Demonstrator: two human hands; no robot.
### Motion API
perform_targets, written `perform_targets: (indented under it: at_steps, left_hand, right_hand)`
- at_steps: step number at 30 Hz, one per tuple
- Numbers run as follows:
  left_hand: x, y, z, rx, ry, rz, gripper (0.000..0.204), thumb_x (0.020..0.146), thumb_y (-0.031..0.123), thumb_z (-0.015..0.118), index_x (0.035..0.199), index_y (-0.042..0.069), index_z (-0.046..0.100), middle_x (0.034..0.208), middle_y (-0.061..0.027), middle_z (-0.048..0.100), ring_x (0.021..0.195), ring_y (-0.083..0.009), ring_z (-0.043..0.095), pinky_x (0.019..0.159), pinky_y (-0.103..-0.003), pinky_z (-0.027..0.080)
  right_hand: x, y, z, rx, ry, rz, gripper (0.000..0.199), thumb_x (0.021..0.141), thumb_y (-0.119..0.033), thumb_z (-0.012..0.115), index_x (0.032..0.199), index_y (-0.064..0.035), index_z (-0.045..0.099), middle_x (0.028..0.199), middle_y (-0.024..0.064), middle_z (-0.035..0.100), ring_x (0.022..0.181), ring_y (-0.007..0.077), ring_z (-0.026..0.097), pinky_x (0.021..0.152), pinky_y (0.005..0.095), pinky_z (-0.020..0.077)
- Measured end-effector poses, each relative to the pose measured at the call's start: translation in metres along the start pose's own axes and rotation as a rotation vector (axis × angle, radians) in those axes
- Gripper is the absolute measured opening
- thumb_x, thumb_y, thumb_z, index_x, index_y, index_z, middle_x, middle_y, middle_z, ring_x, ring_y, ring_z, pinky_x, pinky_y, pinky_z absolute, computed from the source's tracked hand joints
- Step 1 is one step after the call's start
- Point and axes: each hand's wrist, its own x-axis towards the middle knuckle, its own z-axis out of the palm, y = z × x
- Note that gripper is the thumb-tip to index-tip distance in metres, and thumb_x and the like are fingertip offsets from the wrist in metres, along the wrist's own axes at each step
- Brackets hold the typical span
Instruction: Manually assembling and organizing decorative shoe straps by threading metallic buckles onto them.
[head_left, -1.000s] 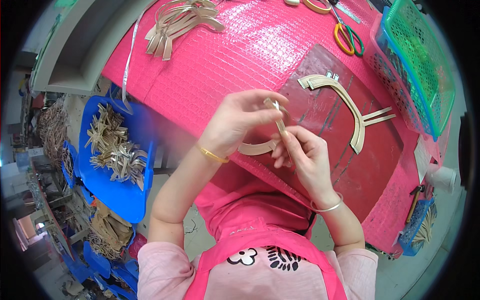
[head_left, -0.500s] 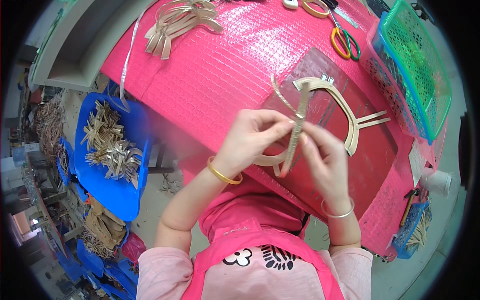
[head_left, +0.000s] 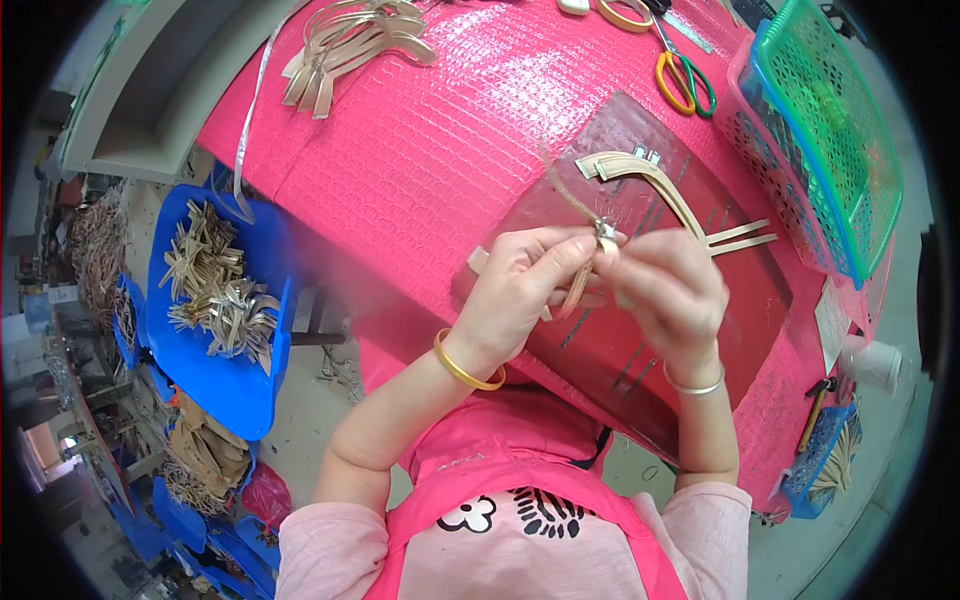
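My left hand [head_left: 525,280] and my right hand [head_left: 672,290] meet above a dark red board [head_left: 700,330] on the pink table [head_left: 440,150]. Both pinch a thin tan bamboo strip [head_left: 578,285] between thumb and fingers; a small metal clip sits at its top by my fingertips. A fine strand rises from there toward the upper left. A curved bundle of tan strips [head_left: 655,180] lies on the board just beyond my hands, its ends sticking out to the right. A gold bangle is on my left wrist, a silver one on my right.
A pile of curved strips [head_left: 350,45] lies at the table's far left. Scissors [head_left: 685,80] and a tape ring [head_left: 625,12] sit at the back. A green and pink basket [head_left: 820,130] stands right. A blue bin [head_left: 215,310] with cut strips is lower left.
My hands have drawn closer together and shifted right and lower on the board. The strip I hold has turned more upright, and its upper end now sits between both sets of fingertips.
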Motion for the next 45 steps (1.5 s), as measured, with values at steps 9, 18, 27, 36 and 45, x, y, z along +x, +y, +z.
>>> perform_targets:
  at_steps: [9, 18, 27, 36, 45]
  left_hand:
    - [0.003, -0.013, 0.005, 0.140, 0.121, 0.135, 0.023, 0.086, 0.012, 0.047, 0.090, -0.008, 0.057, 0.080, -0.0102, 0.060, 0.069, -0.0114, 0.057, 0.061, -0.022, 0.048]
    - [-0.001, -0.017, 0.008, 0.149, 0.144, 0.157, 0.026, 0.086, 0.015, 0.046, 0.094, -0.007, 0.057, 0.079, -0.0149, 0.062, 0.072, -0.0195, 0.061, 0.067, -0.028, 0.049]
    - [-0.006, -0.018, 0.007, 0.321, 0.118, 0.284, 0.024, 0.088, 0.015, 0.044, 0.090, -0.006, 0.057, 0.073, -0.0088, 0.059, 0.064, -0.0118, 0.056, 0.059, -0.023, 0.046]
    - [-0.018, -0.002, -0.008, 0.605, 0.004, 0.191, 0.022, 0.088, 0.016, 0.045, 0.084, -0.003, 0.055, 0.058, 0.0015, 0.048, 0.052, -0.0034, 0.041, 0.047, -0.018, 0.032]
    - [-0.021, 0.002, -0.005, 0.331, 0.044, -0.022, 0.018, 0.087, 0.013, 0.047, 0.088, -0.002, 0.058, 0.058, 0.0019, 0.049, 0.047, 0.0003, 0.038, 0.042, -0.015, 0.028]
  right_hand:
    - [-0.026, -0.015, 0.006, -0.198, 0.054, -0.078, 0.026, 0.060, -0.011, 0.065, 0.086, -0.0091, 0.064, 0.075, -0.0009, 0.057, 0.068, 0.0131, 0.054, 0.062, 0.0277, 0.0408]
    - [-0.027, -0.022, 0.004, -0.173, 0.064, -0.082, 0.025, 0.060, -0.008, 0.066, 0.084, -0.0082, 0.064, 0.074, -0.0013, 0.057, 0.066, 0.0119, 0.054, 0.061, 0.0269, 0.0406]
    - [-0.023, -0.029, 0.000, 0.079, 0.104, 0.075, 0.023, 0.060, -0.003, 0.065, 0.082, -0.0057, 0.064, 0.072, 0.0011, 0.058, 0.062, 0.0137, 0.054, 0.056, 0.0269, 0.0435]
    - [0.006, -0.014, 0.019, 0.785, 0.149, 0.955, 0.009, 0.078, -0.007, 0.059, 0.075, 0.0011, 0.060, 0.060, -0.0002, 0.056, 0.050, 0.0027, 0.047, 0.043, 0.0169, 0.0343]
    - [0.002, -0.014, 0.021, 0.864, 0.261, 0.954, 0.014, 0.082, -0.009, 0.055, 0.079, 0.0038, 0.059, 0.059, 0.0028, 0.054, 0.047, 0.0060, 0.045, 0.042, 0.0168, 0.0341]
